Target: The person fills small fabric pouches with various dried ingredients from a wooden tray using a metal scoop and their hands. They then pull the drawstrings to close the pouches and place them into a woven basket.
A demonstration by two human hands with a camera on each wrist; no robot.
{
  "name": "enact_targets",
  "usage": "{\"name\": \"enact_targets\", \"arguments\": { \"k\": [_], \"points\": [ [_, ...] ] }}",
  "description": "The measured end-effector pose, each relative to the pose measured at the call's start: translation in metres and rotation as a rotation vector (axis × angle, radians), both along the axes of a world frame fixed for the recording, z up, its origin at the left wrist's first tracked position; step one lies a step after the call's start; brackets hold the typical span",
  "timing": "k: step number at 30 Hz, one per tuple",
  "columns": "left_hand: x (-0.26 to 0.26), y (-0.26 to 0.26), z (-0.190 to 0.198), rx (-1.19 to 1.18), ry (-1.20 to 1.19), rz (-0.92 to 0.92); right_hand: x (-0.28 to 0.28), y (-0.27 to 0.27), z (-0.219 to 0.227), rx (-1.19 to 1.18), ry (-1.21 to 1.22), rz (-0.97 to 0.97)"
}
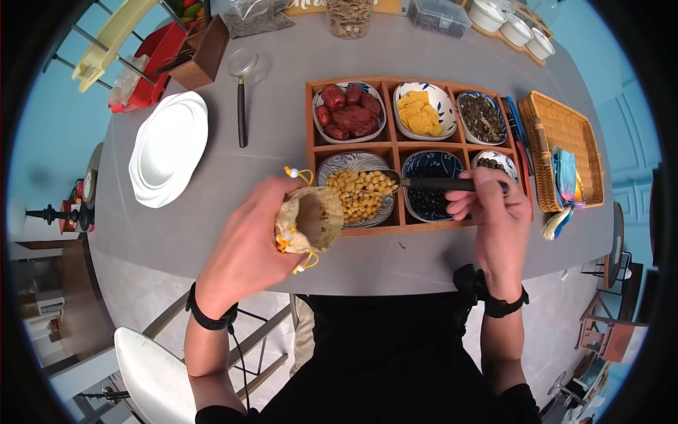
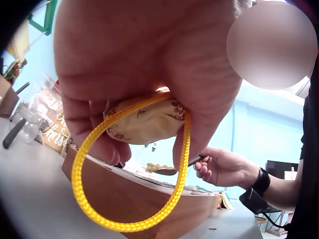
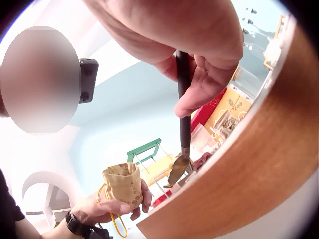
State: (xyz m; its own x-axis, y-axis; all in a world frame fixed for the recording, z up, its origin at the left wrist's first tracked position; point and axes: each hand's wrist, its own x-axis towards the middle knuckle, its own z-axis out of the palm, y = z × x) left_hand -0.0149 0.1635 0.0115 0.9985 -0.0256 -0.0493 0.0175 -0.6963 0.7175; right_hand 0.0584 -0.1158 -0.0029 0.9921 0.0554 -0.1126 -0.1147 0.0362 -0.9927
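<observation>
My left hand (image 1: 244, 237) grips a beige patterned drawstring pouch (image 1: 314, 222) with yellow cords, its mouth wide and turned up toward the head camera. Between thumb and fingers, my right hand (image 1: 503, 226) holds a spoon by its black handle (image 1: 438, 184). Yellow soybeans (image 1: 357, 206) fill a patterned bowl (image 1: 333, 164), and the spoon's head lies over them, close to the pouch's rim. In the left wrist view, beans sit heaped on the spoon (image 2: 167, 172). The right wrist view shows the spoon's underside (image 3: 178, 171) tilted near the pouch (image 3: 123, 186).
A divided wooden box (image 1: 417, 228) holds bowls of red dates (image 1: 351, 113), yellow pieces (image 1: 421, 113), dried leaves (image 1: 482, 119) and black beans (image 1: 426, 205). White dishes (image 1: 169, 150) and a small strainer (image 1: 242, 99) lie left. A wicker basket (image 1: 565, 152) with a tassel stands right.
</observation>
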Motion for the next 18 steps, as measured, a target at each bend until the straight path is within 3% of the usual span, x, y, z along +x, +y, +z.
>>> {"name": "enact_targets", "arguments": {
  "k": [6,10,11,12,14,16,18],
  "points": [
    [0.011,-0.007,0.002,0.057,0.028,-0.024,-0.006,-0.005,0.04,-0.024,-0.18,0.008],
    [0.016,-0.012,-0.002,0.029,0.02,-0.042,-0.017,0.02,0.057,-0.084,-0.213,0.281],
    [0.016,-0.013,-0.002,0.008,0.0,-0.04,-0.011,0.016,0.057,-0.218,-0.352,0.462],
    [0.017,-0.012,-0.003,0.009,-0.002,-0.039,-0.01,0.015,0.058,-0.217,-0.354,0.463],
    [0.015,-0.009,-0.006,-0.034,0.04,-0.022,-0.009,0.013,0.059,-0.214,-0.587,0.551],
    [0.012,-0.004,-0.009,-0.069,0.047,-0.038,-0.008,-0.003,0.055,-0.191,-0.656,0.533],
    [0.008,0.002,-0.014,-0.1,0.057,-0.064,-0.012,-0.013,0.054,-0.038,-0.485,0.262]
  ]
}}
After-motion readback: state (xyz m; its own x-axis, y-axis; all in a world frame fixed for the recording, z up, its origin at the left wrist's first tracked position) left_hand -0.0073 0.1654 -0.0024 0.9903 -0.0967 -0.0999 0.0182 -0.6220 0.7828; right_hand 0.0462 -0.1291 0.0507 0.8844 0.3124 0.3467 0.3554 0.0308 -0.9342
